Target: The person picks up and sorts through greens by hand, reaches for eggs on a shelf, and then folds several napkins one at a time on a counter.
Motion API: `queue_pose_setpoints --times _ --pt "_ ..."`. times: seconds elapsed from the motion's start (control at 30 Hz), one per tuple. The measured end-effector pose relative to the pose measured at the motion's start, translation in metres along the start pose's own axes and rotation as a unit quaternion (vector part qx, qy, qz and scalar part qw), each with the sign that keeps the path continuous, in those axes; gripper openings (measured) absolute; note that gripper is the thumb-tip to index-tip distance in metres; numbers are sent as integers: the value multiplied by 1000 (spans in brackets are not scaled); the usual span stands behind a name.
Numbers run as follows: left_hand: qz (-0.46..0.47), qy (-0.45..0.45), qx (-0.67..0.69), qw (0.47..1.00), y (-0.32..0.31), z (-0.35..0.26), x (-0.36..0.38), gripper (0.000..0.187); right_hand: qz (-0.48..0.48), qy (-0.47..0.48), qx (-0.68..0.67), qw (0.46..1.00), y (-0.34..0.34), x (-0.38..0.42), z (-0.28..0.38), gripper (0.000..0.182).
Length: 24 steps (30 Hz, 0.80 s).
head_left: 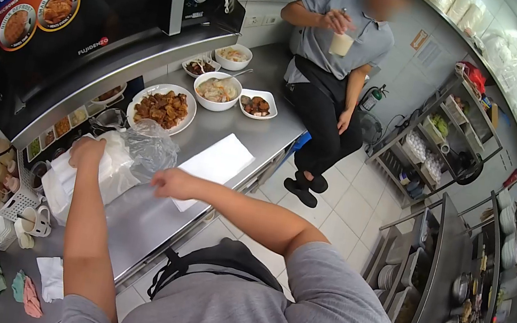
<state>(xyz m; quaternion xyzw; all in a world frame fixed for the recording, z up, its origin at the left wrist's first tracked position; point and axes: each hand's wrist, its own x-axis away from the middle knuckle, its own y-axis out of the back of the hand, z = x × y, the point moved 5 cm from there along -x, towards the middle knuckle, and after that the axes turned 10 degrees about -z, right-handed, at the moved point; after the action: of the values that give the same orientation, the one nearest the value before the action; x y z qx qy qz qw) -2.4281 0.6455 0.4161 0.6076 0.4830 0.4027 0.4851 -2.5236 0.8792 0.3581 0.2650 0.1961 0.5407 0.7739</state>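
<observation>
My left hand (88,152) rests with bent fingers on a bundle of white plastic bags (96,172) at the left of the steel counter (145,225). Whether it grips the plastic is hard to make out. Beside the clear plastic bag (153,147), my right hand (174,184) hangs over the counter with its fingers partly curled; its fingertips are blurred. White paper sheets (217,161) lie just beyond it. Farther back stand a plate of browned meat (161,109), a bowl of noodles with a spoon (217,91) and a small square dish of food (258,105).
A person (339,45) sits at the counter's far end, holding a pale drink (341,44). A microwave (93,4) stands on the shelf at left. White baskets (12,206) and folded cloths (32,297) are at lower left. Steel racks (437,137) line the right side.
</observation>
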Motion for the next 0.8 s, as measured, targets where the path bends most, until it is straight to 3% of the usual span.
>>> queue_pose_setpoints --times 0.17,0.2,0.37,0.47,0.57,0.63,0.73,0.8 --pt "36 -6 55 998 -19 11 -41 40 38 55 53 996 -25 -13 52 41" --pt "40 -42 67 996 -23 13 -49 37 36 69 75 994 -29 -12 53 41" --pt "24 -91 105 990 -33 22 -73 33 36 25 66 997 -25 -15 41 39" --pt "56 -83 115 988 -24 20 -57 36 34 15 72 997 -24 -13 39 39" --pt "15 -35 100 994 10 10 -8 39 42 0 65 997 -25 -16 40 38" --pt "59 -2 73 996 11 7 0 41 53 -13 54 997 -24 -16 39 38" --pt "44 20 92 995 -10 12 -28 36 42 12 47 998 -16 -15 44 36" --pt "95 7 117 989 -24 16 -45 34 76 -67 -41 994 -12 -10 42 33"
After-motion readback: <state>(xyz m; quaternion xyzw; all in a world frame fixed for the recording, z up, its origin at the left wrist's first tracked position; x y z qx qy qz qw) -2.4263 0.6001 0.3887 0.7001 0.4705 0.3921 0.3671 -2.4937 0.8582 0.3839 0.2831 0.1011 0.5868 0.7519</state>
